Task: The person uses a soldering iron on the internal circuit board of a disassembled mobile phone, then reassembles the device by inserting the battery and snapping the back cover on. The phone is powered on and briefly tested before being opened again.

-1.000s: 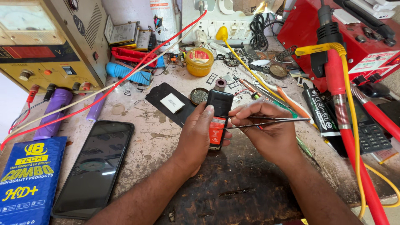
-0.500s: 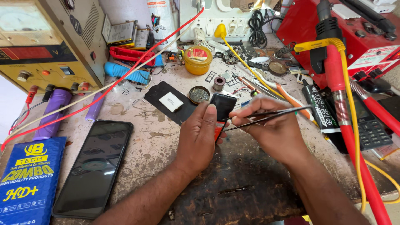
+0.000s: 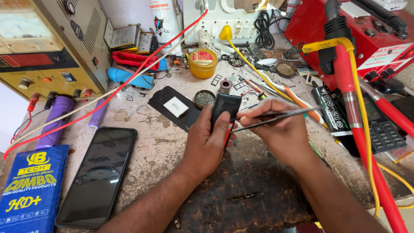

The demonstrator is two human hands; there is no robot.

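A person's view looks down on a crowded electronics repair bench, described here from left to right. At far left lies a flat blue rectangular package [image 3: 32, 190] with yellow and white lettering, below a beige bench power supply [image 3: 41, 47] with a red display strip; red and white leads [image 3: 108, 95] run from it across the table. Next to the package a black smartphone [image 3: 99, 177] lies screen up, dark and untouched. Further back sit a red tray [image 3: 131, 59] and a small round yellow tub [image 3: 202, 63] with a red label on its lid. At centre, the left hand [image 3: 207, 144] is closed around a small black device [image 3: 226, 108], holding it upright just above a dark, worn work mat [image 3: 246, 194]. Compared with a second ago, this hand has turned the device slightly and drawn it nearer, so its red inner part is now mostly hidden behind the fingers. The right hand [image 3: 280, 129] pinches metal tweezers [image 3: 276, 118], fingers pressed together on them, the tips reaching left to the device's edge; whether they grip anything is too small to tell. The work seems to be continuing at the same spot. At right stand a black tube with white lettering [image 3: 330, 110], a black keypad phone [image 3: 381, 131], and a red machine [image 3: 371, 39] with a red hose [image 3: 366, 142] and yellow cable [image 3: 360, 86].
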